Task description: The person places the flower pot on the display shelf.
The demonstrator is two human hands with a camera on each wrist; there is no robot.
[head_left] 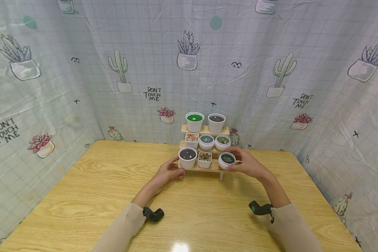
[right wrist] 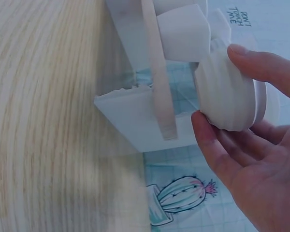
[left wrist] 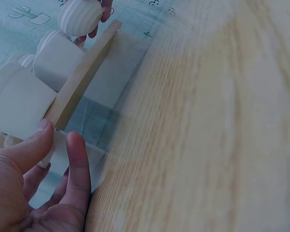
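Note:
A three-tier wooden stand (head_left: 204,130) with white legs holds small white pots. My right hand (head_left: 247,162) grips a round ribbed white pot (head_left: 227,160) with a dark green filling, at the right end of the lowest shelf. In the right wrist view this pot (right wrist: 227,94) sits between thumb and fingers, tilted, just off the shelf end. My left hand (head_left: 167,174) holds the left end of the stand, thumb at the shelf's end and index finger by the white leg (left wrist: 75,154). Nearest it stands a tapered pot (head_left: 188,159) with dark filling, beside a square pot (head_left: 204,160) of pebbles.
On the middle shelf are a square pebble pot (head_left: 191,140) and two round pots (head_left: 206,142). The top shelf bears a green-filled pot (head_left: 194,122) and a brown-filled pot (head_left: 216,123). A printed curtain (head_left: 208,77) hangs behind the wooden table (head_left: 195,217).

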